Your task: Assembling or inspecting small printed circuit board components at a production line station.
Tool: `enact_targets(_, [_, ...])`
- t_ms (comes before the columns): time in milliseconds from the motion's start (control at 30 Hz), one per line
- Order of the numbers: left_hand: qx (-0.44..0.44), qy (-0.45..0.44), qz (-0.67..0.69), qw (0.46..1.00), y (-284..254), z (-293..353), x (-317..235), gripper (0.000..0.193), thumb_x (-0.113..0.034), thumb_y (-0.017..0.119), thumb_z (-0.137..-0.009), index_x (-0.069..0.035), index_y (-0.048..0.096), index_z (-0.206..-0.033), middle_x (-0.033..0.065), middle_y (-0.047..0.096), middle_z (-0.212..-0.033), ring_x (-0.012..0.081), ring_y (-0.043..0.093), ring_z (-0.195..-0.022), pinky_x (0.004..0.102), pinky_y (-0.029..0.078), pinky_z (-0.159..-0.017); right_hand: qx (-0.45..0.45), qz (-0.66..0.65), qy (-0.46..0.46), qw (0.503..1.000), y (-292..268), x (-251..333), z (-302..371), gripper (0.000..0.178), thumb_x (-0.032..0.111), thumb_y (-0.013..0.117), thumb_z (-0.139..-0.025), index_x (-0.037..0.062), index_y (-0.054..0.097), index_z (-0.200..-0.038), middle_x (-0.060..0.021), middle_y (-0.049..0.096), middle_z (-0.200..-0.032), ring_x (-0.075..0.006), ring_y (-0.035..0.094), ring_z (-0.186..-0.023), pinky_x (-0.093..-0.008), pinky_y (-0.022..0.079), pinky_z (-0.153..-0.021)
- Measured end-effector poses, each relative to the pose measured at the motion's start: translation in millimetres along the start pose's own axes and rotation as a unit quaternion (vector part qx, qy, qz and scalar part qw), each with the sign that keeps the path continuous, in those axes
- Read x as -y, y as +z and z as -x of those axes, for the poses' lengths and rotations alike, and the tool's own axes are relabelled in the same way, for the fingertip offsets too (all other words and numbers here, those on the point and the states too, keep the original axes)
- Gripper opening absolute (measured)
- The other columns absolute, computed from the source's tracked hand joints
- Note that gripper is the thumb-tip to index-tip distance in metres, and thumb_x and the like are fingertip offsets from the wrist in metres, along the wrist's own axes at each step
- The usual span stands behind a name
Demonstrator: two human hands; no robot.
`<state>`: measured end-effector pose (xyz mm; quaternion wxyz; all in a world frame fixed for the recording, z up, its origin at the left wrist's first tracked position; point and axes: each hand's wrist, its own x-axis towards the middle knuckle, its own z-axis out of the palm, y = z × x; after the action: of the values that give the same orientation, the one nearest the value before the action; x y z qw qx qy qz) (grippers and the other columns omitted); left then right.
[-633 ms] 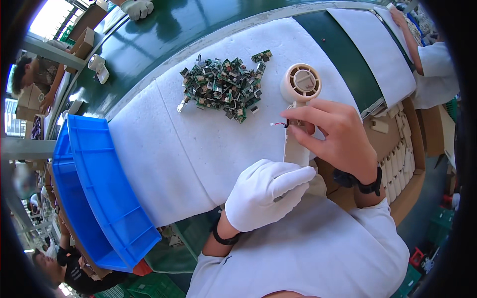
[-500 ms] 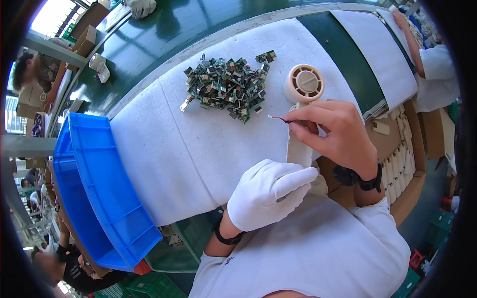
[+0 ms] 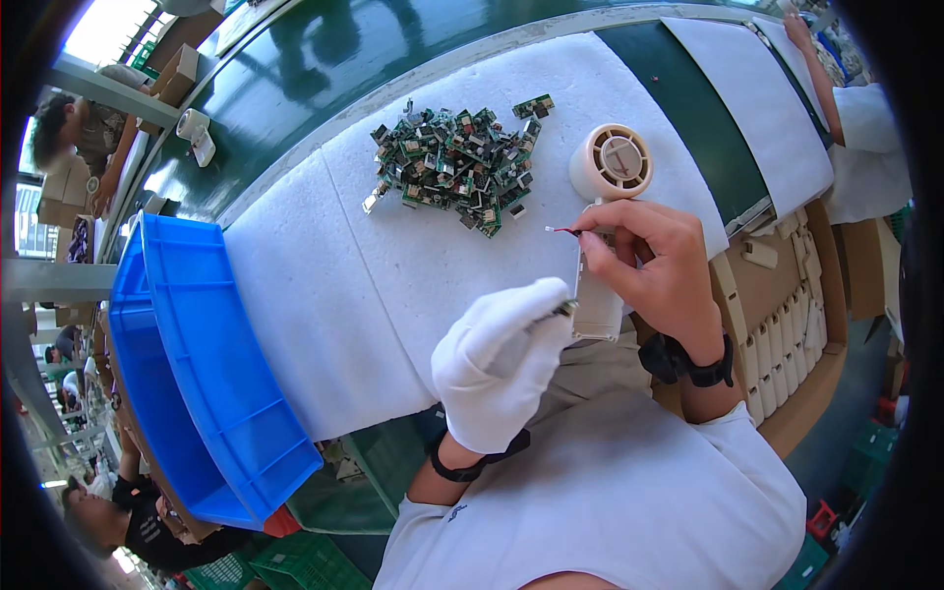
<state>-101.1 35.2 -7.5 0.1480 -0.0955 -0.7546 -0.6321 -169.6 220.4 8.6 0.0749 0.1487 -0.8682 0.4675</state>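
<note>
So, looking down from the head camera, the bit that mattered was the gap between our two hands. Our bare right hand (image 3: 582, 241) had thumb and forefinger pinched on a thin red-and-dark wire (image 3: 566, 231), with its small white connector (image 3: 550, 229) poking out past the fingertips to the left. Our gloved left hand (image 3: 501, 364) was curled up with what looked like a small circuit board (image 3: 565, 308) gripped at its fingertips, though the glove hid most of it. That put the board nearer our body than the connector, near but not touching.

The wire ran roughly side to side, while the open handle shell (image 3: 597, 320) had its long axis pointing away from us, up to the round vented head (image 3: 612, 162). Our right hand was over the upper part of the shell and nearer that head; our left was just beside the lower end.

As for room, we had a good stretch of white foam mat (image 3: 305, 265) leftward toward the blue bin (image 3: 221, 364). The board pile (image 3: 457, 167) sat beyond our hands, up and left. Tighter on the right: the cardboard box (image 3: 806, 408) was close by our right wrist.
</note>
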Motion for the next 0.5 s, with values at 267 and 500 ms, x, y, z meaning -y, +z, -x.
enact_targets(267, [-0.133, -0.178, 0.159, 0.962, 9, -7, -8, 0.027, 0.005, 0.066, -0.097, 0.004, 0.069, -0.124, 0.0115, 0.072, -0.111, 0.0150, 0.071, -0.096, 0.0277, 0.057, -0.084, 0.038, -0.055, -0.016, 0.998, -7, -5, 6, 0.009, 0.005, 0.073, -0.083, 0.0019, 0.074, -0.091, -0.0006, 0.058, -0.065, -0.0048, 0.045, -0.051, -0.0238, 0.034, -0.049])
enact_targets(500, [-0.018, -0.170, 0.093, 0.981, 3, -22, -3, 0.030, 0.003, 0.069, -0.096, 0.003, 0.069, -0.125, 0.0095, 0.072, -0.113, 0.0140, 0.070, -0.095, 0.0272, 0.056, -0.086, 0.027, -0.077, -0.053, 0.995, -1, -11, 11, 0.009, 0.005, 0.076, -0.080, 0.0052, 0.075, -0.089, -0.0009, 0.055, -0.059, -0.0083, 0.046, -0.047, -0.0260, 0.034, -0.046])
